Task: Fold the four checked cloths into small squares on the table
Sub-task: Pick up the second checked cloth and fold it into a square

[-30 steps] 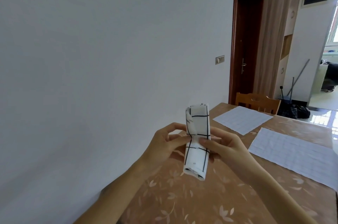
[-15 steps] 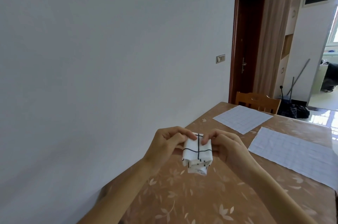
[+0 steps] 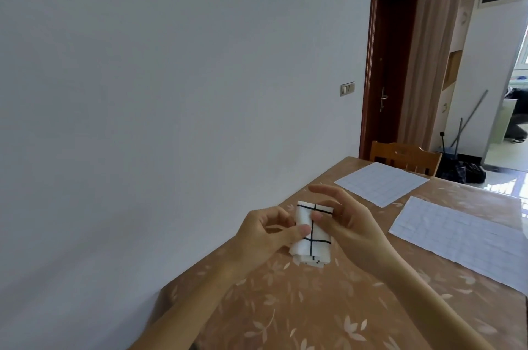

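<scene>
Head, left hand point(image 3: 265, 235) pinches cloth point(image 3: 317, 246) (folded, seemingly)

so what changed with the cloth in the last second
The folded cloth went from a long upright strip to a short packet, doubled over. The left hand and right hand still pinch it with thumbs in front; the right forefinger has lifted clear. The far flat cloth and near flat cloth lie on the table as before.

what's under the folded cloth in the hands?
Brown floral table shows below the folded cloth. The left hand and right hand pinch it; fingers behind and any table contact are hidden.
</scene>
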